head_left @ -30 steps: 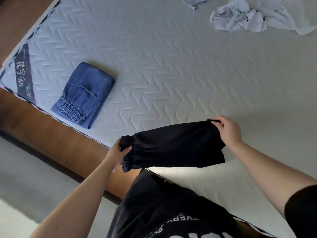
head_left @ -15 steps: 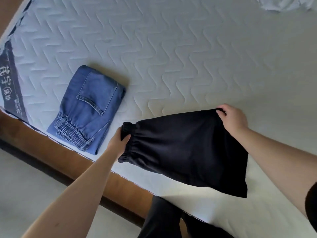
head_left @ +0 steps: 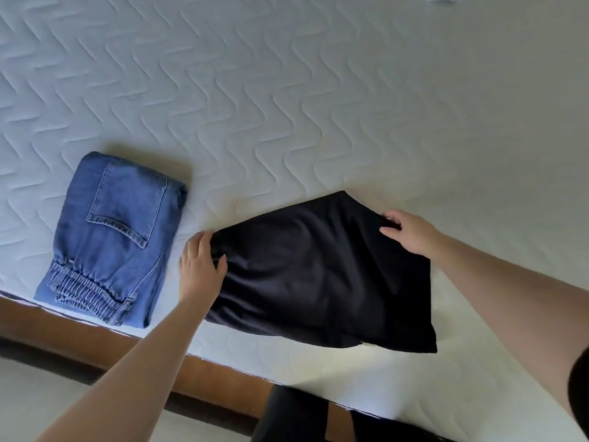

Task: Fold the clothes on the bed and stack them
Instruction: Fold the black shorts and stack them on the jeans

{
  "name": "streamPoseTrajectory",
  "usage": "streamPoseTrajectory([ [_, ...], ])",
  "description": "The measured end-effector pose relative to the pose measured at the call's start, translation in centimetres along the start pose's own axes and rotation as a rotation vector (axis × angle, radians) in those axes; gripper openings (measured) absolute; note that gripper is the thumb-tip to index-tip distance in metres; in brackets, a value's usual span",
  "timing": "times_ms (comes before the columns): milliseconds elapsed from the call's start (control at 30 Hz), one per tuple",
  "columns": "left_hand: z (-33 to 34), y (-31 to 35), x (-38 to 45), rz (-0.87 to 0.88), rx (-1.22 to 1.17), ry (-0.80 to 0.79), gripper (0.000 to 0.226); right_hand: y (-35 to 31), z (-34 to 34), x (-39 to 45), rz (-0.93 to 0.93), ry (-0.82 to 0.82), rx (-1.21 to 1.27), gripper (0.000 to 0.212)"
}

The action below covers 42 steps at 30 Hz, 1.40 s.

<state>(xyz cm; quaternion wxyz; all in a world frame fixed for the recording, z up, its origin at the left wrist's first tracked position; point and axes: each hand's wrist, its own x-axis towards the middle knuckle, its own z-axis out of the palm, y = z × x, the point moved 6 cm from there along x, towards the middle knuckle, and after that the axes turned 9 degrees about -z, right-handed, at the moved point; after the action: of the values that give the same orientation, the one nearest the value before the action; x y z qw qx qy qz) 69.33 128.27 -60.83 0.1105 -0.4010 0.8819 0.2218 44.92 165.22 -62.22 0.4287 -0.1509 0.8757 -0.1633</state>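
Black shorts (head_left: 322, 275) lie on the bed (head_left: 318, 106) near its front edge, folded into a rough rectangle, waistband end toward the left. Left hand (head_left: 200, 269) grips the gathered waistband end, thumb over the cloth, fingers curled behind it. Right hand (head_left: 411, 231) pinches the far right corner of the shorts, fingers tucked round the edge. Hands well apart, one at each end of the garment.

Folded blue jeans (head_left: 111, 240) sit just beside the left hand, near the front edge, elastic cuffs toward that edge; this reads as the start of the stack.

Judgement: shorts laid flat, fold not finished, not yet stacked.

Risks:
- front hem lies close to the bed's front edge; a pull that way could drag it over
- uneven layers at lower right corner; next fold may come out crooked
- lifting by the ends alone could let the fold fall open on the way to the jeans
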Motion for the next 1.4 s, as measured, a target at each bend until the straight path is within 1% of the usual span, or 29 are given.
streamPoseTrajectory([
  [67,1.0,2.8,-0.2,0.097,0.035,-0.016,0.059,1.6,-0.2,-1.1,0.022,0.029,-0.077,0.045],
  [100,1.7,4.5,-0.3,0.139,0.04,-0.032,0.057,2.1,-0.4,-1.5,0.008,0.077,-0.093,0.042],
  [167,3.3,8.3,-0.5,0.249,0.048,-0.07,0.053,2.4,-0.6,-2.4,-0.077,0.208,-0.13,0.031],
  [233,5.1,12.6,-1.1,0.377,0.056,-0.118,0.049,2.5,-0.6,-3.5,-0.178,0.339,-0.161,0.025],
  [333,7.5,18.8,-2.6,0.542,0.044,-0.151,0.045,2.2,0.4,-5.3,-0.313,0.483,-0.064,0.023],
  [400,8.6,22.3,-3.5,0.614,0.03,-0.129,0.041,1.9,1.6,-6.2,-0.346,0.515,0.037,0.024],
  [467,9.4,25.1,-4.3,0.688,0.042,-0.087,0.036,1.6,3.1,-6.9,-0.395,0.476,0.066,0.026],
  [533,10.2,27.0,-4.7,0.76,0.121,-0.039,0.028,1.4,5.1,-7.1,-0.439,0.312,0.102,0.027],
  [600,11.0,27.6,-4.9,0.819,0.242,0.009,0.023,1.9,7.1,-7.2,-0.4,0.09,0.216,0.025],
  [633,11.4,27.6,-4.9,0.839,0.312,0.016,0.026,2.4,7.7,-7.3,-0.355,0.023,0.304,0.023],
  [667,11.7,27.4,-4.8,0.855,0.393,0.007,0.03,3.1,7.8,-7.3,-0.309,0.019,0.383,0.021],
  [700,12.1,27.1,-4.7,0.861,0.479,-0.012,0.035,3.8,7.4,-7.2,-0.26,0.074,0.439,0.019],
  [767,12.5,26.4,-4.5,0.855,0.61,-0.042,0.036,5.8,5.9,-7.0,-0.156,0.283,0.427,0.016],
  [800,12.6,26.0,-4.3,0.85,0.616,-0.046,0.03,6.7,5.3,-6.9,-0.111,0.366,0.37,0.017],
  [833,12.5,25.7,-4.0,0.844,0.591,-0.053,0.022,7.3,4.8,-6.7,-0.077,0.408,0.302,0.023],
  [867,12.6,25.5,-3.8,0.841,0.563,-0.061,0.014,7.7,4.7,-6.4,-0.05,0.412,0.234,0.032],
  [900,12.6,25.4,-3.5,0.83,0.539,-0.055,0.016,8.0,4.8,-6.0,-0.025,0.39,0.179,0.043],
  [967,12.7,25.9,-2.9,0.824,0.541,-0.003,0.038,8.2,5.3,-5.3,0.025,0.329,0.099,0.059],
  [1000,12.6,26.3,-2.6,0.822,0.555,0.042,0.048,8.2,5.5,-5.1,0.038,0.32,0.047,0.063],
  [1033,12.6,26.8,-2.3,0.808,0.579,0.07,0.056,8.1,5.5,-4.9,0.038,0.333,-0.021,0.062],
  [1067,12.6,27.2,-1.8,0.778,0.594,0.072,0.06,7.9,5.3,-4.8,0.025,0.371,-0.086,0.055],
  [1133,12.8,27.8,-0.3,0.687,0.587,0.022,0.06,7.6,4.4,-4.7,-0.022,0.492,-0.131,0.035],
  [1200,13.0,28.3,1.3,0.611,0.546,-0.036,0.04,7.7,3.0,-4.7,-0.062,0.601,-0.076,0.023],
  [1267,12.7,29.1,2.7,0.604,0.518,-0.051,0.019,8.2,1.0,-4.5,-0.097,0.688,-0.016,0.02],
  [1300,12.5,29.5,3.3,0.609,0.499,-0.055,0.014,8.5,0.0,-4.3,-0.111,0.711,0.003,0.019],
  [1333,12.3,29.8,3.9,0.609,0.476,-0.066,0.012,8.9,-0.9,-3.8,-0.123,0.709,0.033,0.019],
  [1400,12.0,30.2,5.0,0.572,0.425,-0.111,0.013,9.8,-2.2,-2.3,-0.132,0.632,0.154,0.02],
])
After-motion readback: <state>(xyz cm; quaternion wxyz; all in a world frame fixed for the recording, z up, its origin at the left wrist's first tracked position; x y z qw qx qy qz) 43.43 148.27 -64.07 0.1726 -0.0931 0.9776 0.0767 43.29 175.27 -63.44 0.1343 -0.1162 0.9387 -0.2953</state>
